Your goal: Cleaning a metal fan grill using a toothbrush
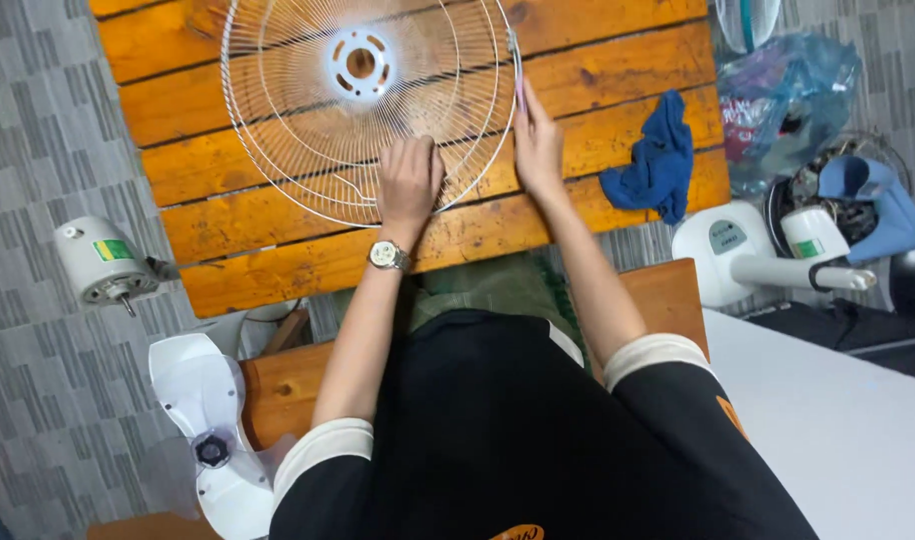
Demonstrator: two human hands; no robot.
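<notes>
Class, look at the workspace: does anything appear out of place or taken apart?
Yes. The wire fan guard lies flat on the wooden table under both hands, off its fan. A bare fan motor and white blade lie on the floor.

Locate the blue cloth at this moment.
In the head view, the blue cloth lies crumpled at the right end of the wooden table, right of the right hand holding the wire fan guard.
</notes>
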